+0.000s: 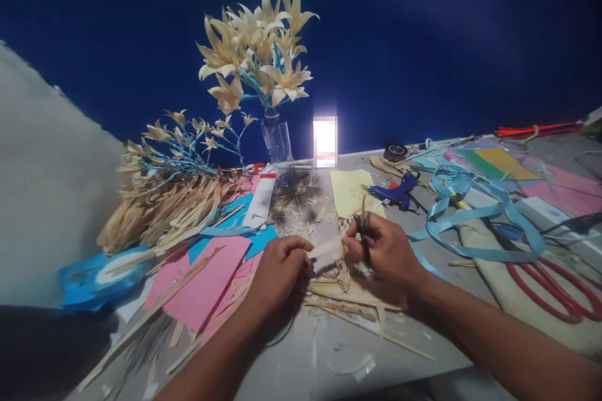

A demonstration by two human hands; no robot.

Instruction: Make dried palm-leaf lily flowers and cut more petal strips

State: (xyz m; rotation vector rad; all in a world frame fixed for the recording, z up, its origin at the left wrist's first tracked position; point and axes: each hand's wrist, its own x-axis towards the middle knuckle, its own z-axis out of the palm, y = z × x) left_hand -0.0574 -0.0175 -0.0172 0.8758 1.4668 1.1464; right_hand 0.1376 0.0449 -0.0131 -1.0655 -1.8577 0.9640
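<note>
My left hand (281, 266) is closed in a pinch on one end of a pale dried-leaf strip (326, 249) above the grey table (291, 357). My right hand (383, 249) grips small dark scissors (363, 232), fingers through the handles, blades pointing up and away, right beside the strip's other end. Under both hands lies a heap of cut straw strips and trimmings (348, 301).
A clear bottle (277, 138) holds cream straw lilies (258, 50) at the back. Left: a pile of dried leaves (160, 207), pink paper (207, 282), blue tape roll (101, 272). Right: blue glue gun (395, 193), blue ribbon (470, 213), red-handled scissors (555, 288), coloured sheets (517, 169).
</note>
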